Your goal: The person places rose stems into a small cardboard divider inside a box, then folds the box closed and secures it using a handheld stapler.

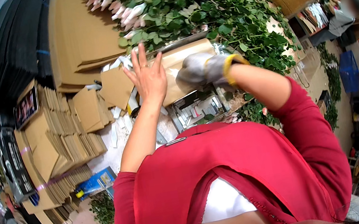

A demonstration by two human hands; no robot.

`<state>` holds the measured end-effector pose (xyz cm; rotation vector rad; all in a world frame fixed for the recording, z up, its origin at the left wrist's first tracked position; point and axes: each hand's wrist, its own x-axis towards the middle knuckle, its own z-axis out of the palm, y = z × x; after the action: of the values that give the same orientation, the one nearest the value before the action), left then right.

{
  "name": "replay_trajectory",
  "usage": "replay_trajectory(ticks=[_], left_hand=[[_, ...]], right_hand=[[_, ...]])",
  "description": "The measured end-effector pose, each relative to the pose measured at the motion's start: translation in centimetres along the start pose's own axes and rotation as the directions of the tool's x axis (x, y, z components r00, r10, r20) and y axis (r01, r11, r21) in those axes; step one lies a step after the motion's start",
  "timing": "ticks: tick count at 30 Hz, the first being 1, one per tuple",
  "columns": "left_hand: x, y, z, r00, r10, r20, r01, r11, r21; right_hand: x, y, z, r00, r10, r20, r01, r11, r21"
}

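Observation:
My left hand (152, 81) is bare, with a ring on one finger and the fingers spread. It reaches over the left end of a brown sheet of paper or cardboard (171, 60), which has a shiny clear film at its right side. Over the middle of that sheet is my right hand (194, 72), in a grey work glove with a yellow cuff. It is blurred and its fingers are curled; whether it grips anything does not show. Just beyond both hands lies a thick heap of leafy rose stems (183, 8), with pale pink wrapped heads (129, 15) at the left.
Large cardboard sheets (88, 34) stand at the upper left. Stacked cardboard pieces (59, 135) fill the left side, with a phone (26, 106) propped on them. An open metal-edged compartment (197, 109) holding white scraps lies close to my body. Another person (345, 18) is at the far right.

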<state>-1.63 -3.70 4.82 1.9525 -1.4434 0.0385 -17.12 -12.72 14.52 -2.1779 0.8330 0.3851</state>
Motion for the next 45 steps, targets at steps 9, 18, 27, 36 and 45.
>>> replay_trajectory(ticks=[9, 18, 27, 36, 45], left_hand=[[0.2, -5.0, 0.8, 0.696, -0.493, 0.521, 0.684, 0.237, -0.689], [-5.9, -8.8, -2.1, 0.699, -0.466, 0.542, 0.711, 0.381, -0.59], [-11.5, -8.2, 1.5, 0.734, -0.453, 0.506, 0.679, 0.503, -0.534], [0.7, 1.2, -0.8, 0.708, 0.13, 0.695, 0.699, -0.272, -0.661], [4.7, 5.3, -1.0, 0.69, 0.274, 0.67, 0.718, -0.145, -0.68]], right_hand=[[-2.6, -1.9, -2.1, 0.703, -0.604, -0.374, 0.408, 0.774, -0.484], [1.8, -2.0, 2.8, 0.5, -0.81, -0.307, 0.743, 0.583, -0.328], [2.2, -3.1, 7.1, 0.678, -0.708, -0.196, 0.584, 0.681, -0.442], [-15.2, -3.3, -5.0, 0.182, -0.388, -0.904, 0.449, 0.85, -0.274], [-20.4, 20.5, 7.6, 0.893, 0.308, -0.327, 0.449, -0.574, 0.685]])
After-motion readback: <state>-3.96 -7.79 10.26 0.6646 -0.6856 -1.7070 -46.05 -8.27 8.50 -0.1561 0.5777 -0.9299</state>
